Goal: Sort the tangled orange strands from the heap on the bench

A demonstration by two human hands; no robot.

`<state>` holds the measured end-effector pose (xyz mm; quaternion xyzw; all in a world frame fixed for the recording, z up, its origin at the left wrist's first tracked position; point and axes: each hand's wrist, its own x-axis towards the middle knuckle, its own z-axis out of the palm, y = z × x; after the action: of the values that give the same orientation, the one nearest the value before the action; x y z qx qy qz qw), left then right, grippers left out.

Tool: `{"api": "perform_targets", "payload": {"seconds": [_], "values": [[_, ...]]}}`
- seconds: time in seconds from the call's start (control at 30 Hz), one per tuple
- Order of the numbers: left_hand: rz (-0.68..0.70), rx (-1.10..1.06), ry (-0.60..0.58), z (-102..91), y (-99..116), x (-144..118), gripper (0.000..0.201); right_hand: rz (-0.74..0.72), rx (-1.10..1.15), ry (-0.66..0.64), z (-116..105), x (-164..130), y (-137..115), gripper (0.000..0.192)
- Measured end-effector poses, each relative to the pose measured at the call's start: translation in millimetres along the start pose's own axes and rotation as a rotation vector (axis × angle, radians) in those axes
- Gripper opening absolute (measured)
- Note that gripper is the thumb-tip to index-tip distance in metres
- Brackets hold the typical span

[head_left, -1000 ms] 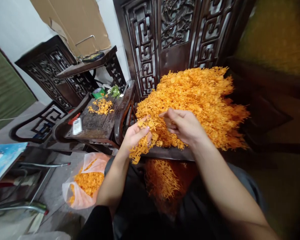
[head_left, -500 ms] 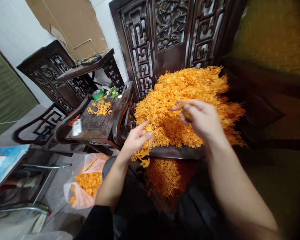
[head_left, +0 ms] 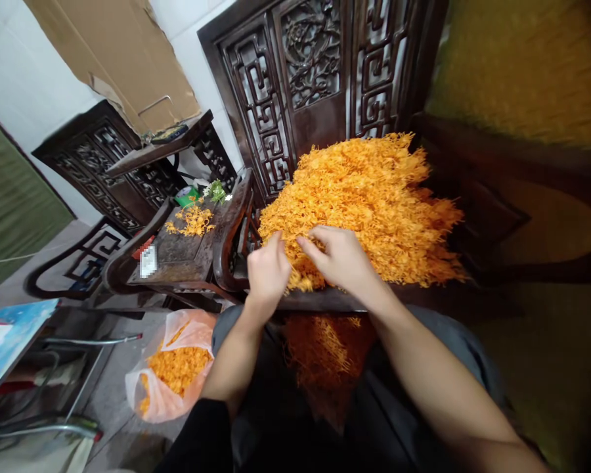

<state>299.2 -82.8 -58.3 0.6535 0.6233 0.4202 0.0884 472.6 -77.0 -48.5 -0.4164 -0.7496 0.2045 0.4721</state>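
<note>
My left hand (head_left: 268, 270) and my right hand (head_left: 342, 258) sit side by side at the near edge of the orange pile (head_left: 364, 203), both knuckles up, fingers pushed down into the strands. The left is curled, its fingertips buried in the fringe of the pile, so I cannot tell whether it has pinched anything or only rests there. The right is cupped, thumb and forefinger pointing toward the left hand, closing on a small tuft at the pile's front corner; the grip itself is hidden by the strands.

What matters is that the pile lies straight ahead of both hands and rises away from me, its thin strands running mostly front to back, tips fanning out toward the carved wooden screen (head_left: 320, 85) behind it. The tuft I am working lies in the narrow gap between my two hands, a little nearer the right one.

The pile rests on a dark wooden seat (head_left: 325, 300) whose front edge shows just below my wrists. Under that edge, more orange strands (head_left: 325, 355) lie in my lap. Left of the pile stands a small dark bench (head_left: 180, 246) with a little orange heap (head_left: 192, 221) on it, and below that, on the floor, a plastic bag (head_left: 172, 374) partly filled with the same stuff.
</note>
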Motion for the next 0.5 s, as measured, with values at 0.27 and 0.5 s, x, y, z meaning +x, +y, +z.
{"api": "perform_targets", "payload": {"seconds": [0.27,0.5], "values": [[-0.344,-0.730,-0.164,-7.9,-25.5,28.0,0.048,0.198,0.404,0.002,-43.1,-5.7,6.2,0.024],[-0.420,-1.067,-0.257,-9.2,2.5,13.0,0.048,0.131,0.487,-0.085,-7.9,2.0,14.3,0.022]]}}
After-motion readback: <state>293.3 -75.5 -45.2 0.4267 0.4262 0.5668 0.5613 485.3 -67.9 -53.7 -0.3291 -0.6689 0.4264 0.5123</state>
